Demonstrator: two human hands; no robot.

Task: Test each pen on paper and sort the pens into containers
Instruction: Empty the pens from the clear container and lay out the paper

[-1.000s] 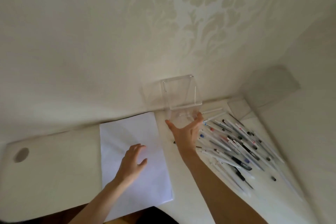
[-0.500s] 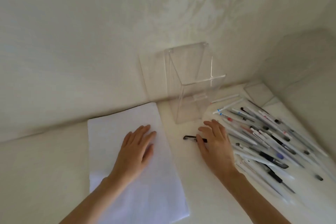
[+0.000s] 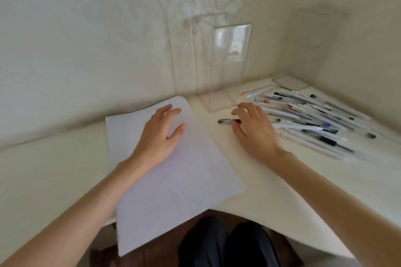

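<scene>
**Both hands down, one black pen under the right**

The left hand [image 3: 161, 134] lies palm-down on the paper [image 3: 173, 180], fingers straight and slightly spread, pointing to 1 o'clock. At its 3 o'clock a black pen [image 3: 226, 121] lies on the desk [image 3: 54, 158], long axis 9-to-3, free end toward 9. The right hand [image 3: 252, 130] covers its other end, fingers spread; whether they pinch it cannot be told. A clear container [image 3: 219, 71] stands at the pen's 12 o'clock. The pen pile [image 3: 314, 119] lies at 3 o'clock, its labels blurred.

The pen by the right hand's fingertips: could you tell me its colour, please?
The pen is black, best seen in the head view.
</scene>
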